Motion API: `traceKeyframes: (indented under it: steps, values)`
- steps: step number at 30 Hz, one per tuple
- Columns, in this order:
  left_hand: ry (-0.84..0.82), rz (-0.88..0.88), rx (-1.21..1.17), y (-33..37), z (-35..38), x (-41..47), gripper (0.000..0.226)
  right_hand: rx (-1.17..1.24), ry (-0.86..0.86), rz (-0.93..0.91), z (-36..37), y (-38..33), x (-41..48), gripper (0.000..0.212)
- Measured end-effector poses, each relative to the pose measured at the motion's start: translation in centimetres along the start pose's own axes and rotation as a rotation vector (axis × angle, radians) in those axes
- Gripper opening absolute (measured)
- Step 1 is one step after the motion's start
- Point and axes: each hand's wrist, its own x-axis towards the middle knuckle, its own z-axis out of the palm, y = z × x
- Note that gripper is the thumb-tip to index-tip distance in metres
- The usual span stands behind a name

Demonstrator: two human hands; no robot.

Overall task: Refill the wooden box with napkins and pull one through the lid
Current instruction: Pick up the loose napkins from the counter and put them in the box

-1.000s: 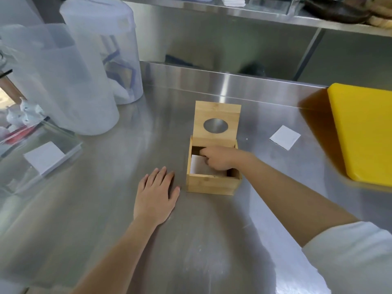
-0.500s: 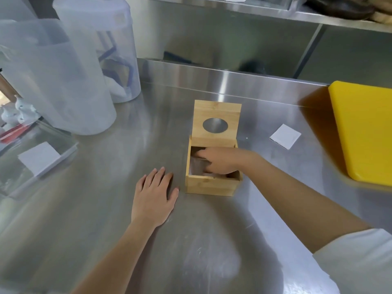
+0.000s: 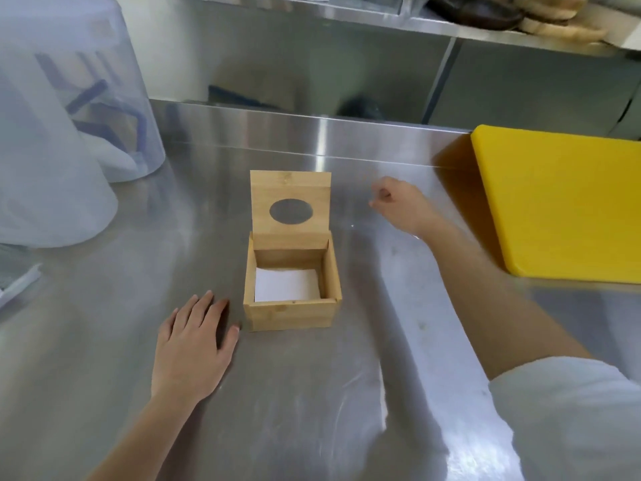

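The wooden box [image 3: 290, 315] stands in the middle of the steel counter, its hinged lid [image 3: 290, 186] upright behind it with an oval hole. White napkins [image 3: 286, 285] lie flat low inside the box. My left hand [image 3: 193, 346] rests flat on the counter just left of the box, fingers apart, holding nothing. My right hand [image 3: 399, 207] is out of the box, to the right of the lid, knuckles up and fingers curled down onto the counter. The loose napkin seen there earlier is hidden; I cannot tell whether the hand has it.
A thick yellow cutting board [image 3: 569, 203] lies at the right. Two tall translucent plastic containers [image 3: 52, 161] [image 3: 118, 98] stand at the left. A steel shelf [image 3: 364, 12] runs overhead, and a raised steel ledge [image 3: 312, 123] backs the counter.
My right hand has come out of the box and moved right and back, over the spot where a loose napkin lay. The napkins inside now show. My left hand stays put.
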Motion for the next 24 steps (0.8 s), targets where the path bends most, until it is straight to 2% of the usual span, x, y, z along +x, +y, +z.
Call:
traceKeyframes:
  steps: [4,9,14,21,24]
  values:
    - [-0.001,-0.014,-0.004,0.2,-0.1,0.1,0.063,-0.136,0.007,0.192,2.2,5.1,0.3,0.047]
    - [-0.015,-0.023,-0.005,0.3,-0.3,0.1,0.064,-0.167,-0.043,0.318,3.3,8.3,0.1,0.057]
    - [-0.03,-0.029,-0.016,0.2,-0.3,0.1,0.063,-0.183,-0.056,0.351,3.8,9.8,0.3,0.061]
    - [-0.032,-0.046,-0.009,0.3,-0.4,0.3,0.061,-0.186,-0.018,0.3,3.8,9.9,1.0,0.043]
    - [-0.043,-0.041,-0.006,0.3,-0.4,0.3,0.061,-0.129,-0.04,0.253,3.0,9.5,1.0,0.052]
